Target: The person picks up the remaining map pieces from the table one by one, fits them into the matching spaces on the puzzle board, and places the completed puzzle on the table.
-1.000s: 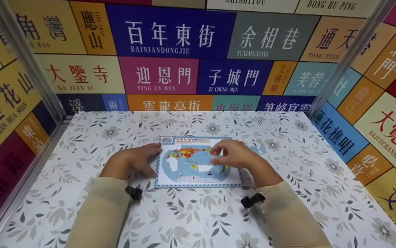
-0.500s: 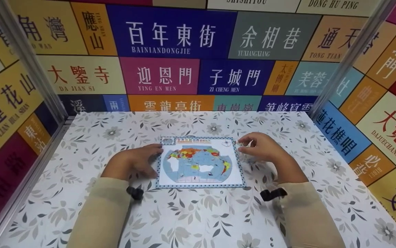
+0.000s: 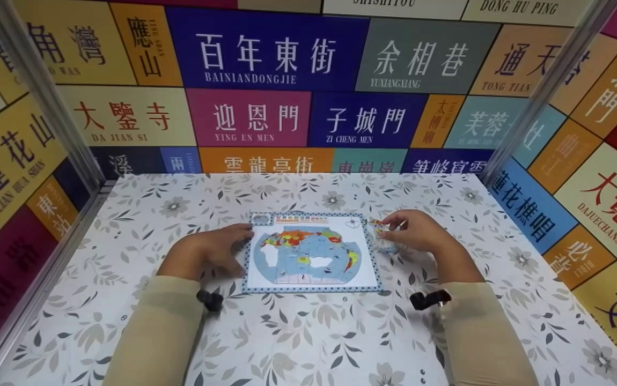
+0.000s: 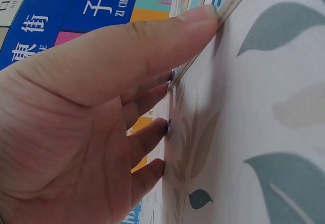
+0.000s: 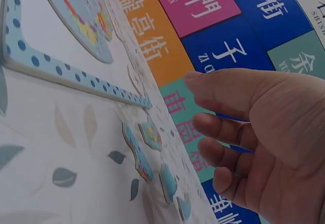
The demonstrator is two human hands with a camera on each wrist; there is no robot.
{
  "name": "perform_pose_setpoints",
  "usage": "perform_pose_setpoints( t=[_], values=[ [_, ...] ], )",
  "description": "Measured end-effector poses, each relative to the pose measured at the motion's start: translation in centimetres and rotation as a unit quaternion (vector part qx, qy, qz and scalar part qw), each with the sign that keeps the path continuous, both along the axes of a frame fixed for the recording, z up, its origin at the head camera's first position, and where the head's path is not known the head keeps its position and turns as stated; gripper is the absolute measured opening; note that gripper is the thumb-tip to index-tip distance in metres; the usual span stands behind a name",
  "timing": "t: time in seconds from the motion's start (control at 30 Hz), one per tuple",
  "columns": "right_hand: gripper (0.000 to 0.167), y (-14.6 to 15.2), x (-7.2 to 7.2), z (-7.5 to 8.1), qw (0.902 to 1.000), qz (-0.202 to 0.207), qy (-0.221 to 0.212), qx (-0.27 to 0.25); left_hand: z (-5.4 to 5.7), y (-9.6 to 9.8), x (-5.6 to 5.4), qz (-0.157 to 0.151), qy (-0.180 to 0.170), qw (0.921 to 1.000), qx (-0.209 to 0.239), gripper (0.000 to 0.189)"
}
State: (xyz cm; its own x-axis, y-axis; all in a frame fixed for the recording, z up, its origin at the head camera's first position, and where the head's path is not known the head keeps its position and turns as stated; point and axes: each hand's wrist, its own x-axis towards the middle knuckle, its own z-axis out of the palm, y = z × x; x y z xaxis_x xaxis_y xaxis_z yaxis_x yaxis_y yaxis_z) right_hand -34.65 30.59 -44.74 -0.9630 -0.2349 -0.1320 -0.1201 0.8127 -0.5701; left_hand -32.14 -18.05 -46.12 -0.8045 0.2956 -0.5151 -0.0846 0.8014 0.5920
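A world map puzzle board with a dotted blue border lies flat on the table. White patches show in its map at the left and lower middle. My left hand rests at its left side, fingers spread and nearly straight; in the left wrist view the thumb touches the board's edge. Beyond the right edge, my right hand hovers with loosely bent fingers beside a small multicoloured puzzle piece. In the right wrist view, loose puzzle pieces, among them a blue one, lie below the right fingertips.
The table has a white cloth printed with grey leaves and flowers. Panels of colourful lettered signs enclose it at the back and both sides, with metal posts at the corners. Both wrists carry small black devices.
My right hand has moved from above the map to the loose pieces at the right, uncovering the map's right part. The left hand has stayed at the board's left edge.
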Motion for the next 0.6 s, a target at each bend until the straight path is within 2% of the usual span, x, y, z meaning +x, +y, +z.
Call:
perform_pose_setpoints(
  t=[0.33,0.6],
  values=[
    [0.047,1.7,-0.4,-0.8,0.9997,-0.009,-0.024,0.003,-0.1,0.1,0.0,0.003,-0.003,1.0000,-0.001,0.111],
    [0.039,2.1,-0.2,-0.8,0.9993,-0.001,-0.033,0.015,0.0,0.0,0.0,-0.003,0.001,0.9999,-0.012,0.111]
  ],
)
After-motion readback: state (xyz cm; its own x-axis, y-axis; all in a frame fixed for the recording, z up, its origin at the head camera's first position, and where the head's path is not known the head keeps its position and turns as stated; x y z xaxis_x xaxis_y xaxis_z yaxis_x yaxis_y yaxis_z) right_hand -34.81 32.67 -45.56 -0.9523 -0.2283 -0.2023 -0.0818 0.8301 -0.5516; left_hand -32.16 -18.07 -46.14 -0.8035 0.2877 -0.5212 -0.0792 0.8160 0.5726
